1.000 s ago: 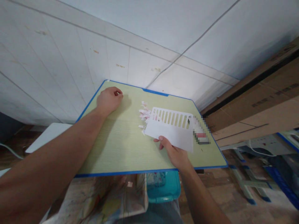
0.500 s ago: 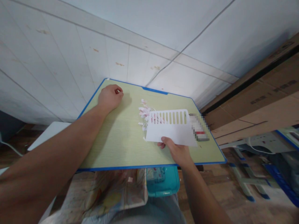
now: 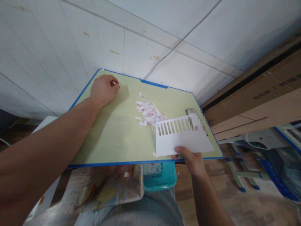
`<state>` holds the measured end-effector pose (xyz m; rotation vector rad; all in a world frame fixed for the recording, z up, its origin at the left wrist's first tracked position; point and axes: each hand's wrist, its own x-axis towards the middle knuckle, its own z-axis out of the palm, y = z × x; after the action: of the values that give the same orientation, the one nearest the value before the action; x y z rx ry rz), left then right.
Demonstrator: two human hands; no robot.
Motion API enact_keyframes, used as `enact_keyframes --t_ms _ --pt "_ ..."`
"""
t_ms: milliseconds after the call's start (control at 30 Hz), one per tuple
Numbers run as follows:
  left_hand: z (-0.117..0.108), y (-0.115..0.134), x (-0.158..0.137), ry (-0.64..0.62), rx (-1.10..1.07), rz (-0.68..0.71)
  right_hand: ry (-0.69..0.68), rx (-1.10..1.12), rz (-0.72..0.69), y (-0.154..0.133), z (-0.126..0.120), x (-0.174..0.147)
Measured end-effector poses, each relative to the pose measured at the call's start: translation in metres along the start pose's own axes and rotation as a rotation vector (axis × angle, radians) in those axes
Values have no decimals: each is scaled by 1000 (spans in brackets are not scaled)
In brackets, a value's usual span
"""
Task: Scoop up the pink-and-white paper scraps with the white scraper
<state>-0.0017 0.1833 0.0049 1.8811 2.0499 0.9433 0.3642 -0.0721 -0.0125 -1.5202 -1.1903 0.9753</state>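
Observation:
My right hand (image 3: 189,158) pinches the near edge of a white sheet with a row of slots (image 3: 178,142), thumb on top, over the right part of a pale green desk top (image 3: 122,135) with a blue rim. Just left of the sheet's slotted edge lies a loose heap of torn white and pink paper scraps (image 3: 149,111). At the far left of the desk my left hand (image 3: 105,89) rests with curled fingers, and nothing shows in them. A blurred-out flat item (image 3: 197,117) lies partly behind the sheet on the right.
Below the desk's front edge sit a teal plastic bin (image 3: 160,185) and a patterned bag or cloth (image 3: 105,188) by my lap. Cardboard boxes (image 3: 254,94) stand along the right side. A white wall with a cable (image 3: 176,45) rises behind the desk.
My right hand has drawn the slotted sheet to the right and nearer, uncovering more of the paper scraps. The view has shifted slightly; my left hand keeps its curled pose.

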Motion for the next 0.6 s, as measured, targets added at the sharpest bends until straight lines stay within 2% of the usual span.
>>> enact_keyframes --t_ms 433,600 --pt "-6 10 -3 -14 30 -63 -22 -1 13 12 -1 6" --pt "-7 14 -6 -28 27 -92 -39 68 14 9 -2 9"
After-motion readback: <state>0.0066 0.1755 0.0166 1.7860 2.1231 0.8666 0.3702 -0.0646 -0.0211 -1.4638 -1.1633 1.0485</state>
